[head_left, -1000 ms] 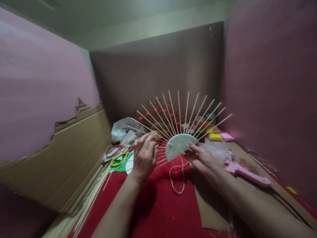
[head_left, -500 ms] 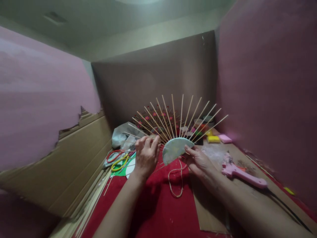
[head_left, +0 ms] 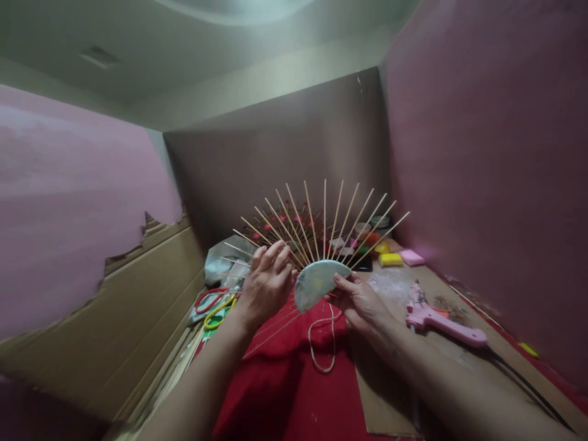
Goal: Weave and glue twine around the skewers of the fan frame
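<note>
The half-disc (head_left: 319, 283) has a smooth, matt face, faintly mottled; whether paper or cloth covers it is unclear. Its radiating sticks (head_left: 325, 214) look like bare, unvarnished wood, slim and dull. The looped cord (head_left: 334, 346) appears to be twisted natural fibre, slightly rough. Beneath spreads red cloth (head_left: 294, 392), matt, flecked with pale bits. The brown sheet (head_left: 366, 392) looks like flat, dull cardboard; the tall panel (head_left: 142, 275) is creased cardboard, torn ragged along its top. The pink glue gun (head_left: 448, 324) is smooth plastic with a soft sheen. Crumpled, see-through plastic film (head_left: 390, 285) catches light, and the scissor handles (head_left: 217, 313) look like smooth plastic.
</note>
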`<state>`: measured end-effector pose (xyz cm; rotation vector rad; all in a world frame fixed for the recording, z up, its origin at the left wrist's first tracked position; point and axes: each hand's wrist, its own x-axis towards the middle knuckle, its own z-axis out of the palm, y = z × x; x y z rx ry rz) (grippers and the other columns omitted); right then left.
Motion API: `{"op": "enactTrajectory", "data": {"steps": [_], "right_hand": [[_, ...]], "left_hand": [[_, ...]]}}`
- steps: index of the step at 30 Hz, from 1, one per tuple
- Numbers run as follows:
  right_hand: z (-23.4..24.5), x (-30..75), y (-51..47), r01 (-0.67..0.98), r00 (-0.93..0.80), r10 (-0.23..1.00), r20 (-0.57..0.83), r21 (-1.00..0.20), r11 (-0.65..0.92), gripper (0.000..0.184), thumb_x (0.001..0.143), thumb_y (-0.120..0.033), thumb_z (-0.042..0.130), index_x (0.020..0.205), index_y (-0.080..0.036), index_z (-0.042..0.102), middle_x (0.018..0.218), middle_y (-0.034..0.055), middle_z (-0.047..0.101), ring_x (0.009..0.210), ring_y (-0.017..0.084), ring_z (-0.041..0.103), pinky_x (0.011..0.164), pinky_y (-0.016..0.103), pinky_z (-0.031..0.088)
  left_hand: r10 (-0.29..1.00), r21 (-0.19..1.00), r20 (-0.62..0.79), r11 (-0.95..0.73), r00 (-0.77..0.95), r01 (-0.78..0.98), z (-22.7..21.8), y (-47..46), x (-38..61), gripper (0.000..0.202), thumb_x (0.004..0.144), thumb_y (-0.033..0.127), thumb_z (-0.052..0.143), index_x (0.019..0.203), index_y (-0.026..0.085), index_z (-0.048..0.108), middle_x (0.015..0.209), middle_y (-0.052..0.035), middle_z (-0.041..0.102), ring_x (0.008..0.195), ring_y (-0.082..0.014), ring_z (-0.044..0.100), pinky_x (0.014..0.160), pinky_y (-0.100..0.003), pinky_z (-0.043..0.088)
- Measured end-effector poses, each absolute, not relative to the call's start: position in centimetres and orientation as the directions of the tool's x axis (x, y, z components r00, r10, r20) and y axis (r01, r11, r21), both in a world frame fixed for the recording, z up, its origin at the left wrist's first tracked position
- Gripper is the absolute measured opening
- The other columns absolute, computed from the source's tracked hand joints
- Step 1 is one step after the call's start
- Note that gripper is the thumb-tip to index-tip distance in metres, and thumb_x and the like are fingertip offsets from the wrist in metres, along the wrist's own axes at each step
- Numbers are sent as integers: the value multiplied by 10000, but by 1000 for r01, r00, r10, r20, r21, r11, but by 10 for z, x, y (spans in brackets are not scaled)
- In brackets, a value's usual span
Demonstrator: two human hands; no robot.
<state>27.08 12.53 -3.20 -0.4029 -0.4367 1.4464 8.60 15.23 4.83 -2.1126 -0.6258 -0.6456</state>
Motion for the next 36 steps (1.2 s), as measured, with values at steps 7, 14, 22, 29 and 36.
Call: {"op": "enactTrajectory", "data": {"steps": [7,14,22,29,36], "right_hand": [[-34,271,127,-851,71,995,66,-516,95,361,505,-195,852,775,-174,613,691,-10,675,601,146,623,516,281,530],[-34,270,126,-847,62,994,87,-523,99,311,558,-187,827,780,-175,609,702,-5,673,606,146,622,536,285,522],[-34,270,128,-843,62,993,97,-528,104,305,558,-208,830,761,-176,605,676,-11,662,589,138,609,531,279,515],[-34,271,127,-842,66,993,99,-528,109,337,544,-225,836,794,-181,614,702,-18,663,610,144,616,534,293,530],[-29,270,125,-846,67,993,94,-522,106,327,541,-220,837,784,-169,623,692,-7,665,605,144,614,539,291,525]], "left_hand": [[205,-562,622,-556,756,613,55,159,86,148,863,188,497,875,154,641,1150,-117,624,1213,-274,462,1023,-473,357],[193,-565,604,-581,773,586,59,163,90,152,859,185,498,855,175,650,1167,-106,616,1190,-274,482,1017,-496,355],[213,-556,619,-561,756,613,63,166,94,227,887,213,460,1060,153,595,1074,-94,638,1116,-263,482,1011,-450,345],[237,-570,592,-553,770,608,65,165,101,342,886,217,468,1216,184,547,1068,-104,608,1119,-280,438,1000,-456,343],[174,-586,607,-561,775,585,66,162,105,281,854,193,506,1118,166,596,1161,-151,553,1196,-298,390,1000,-473,372]]}}
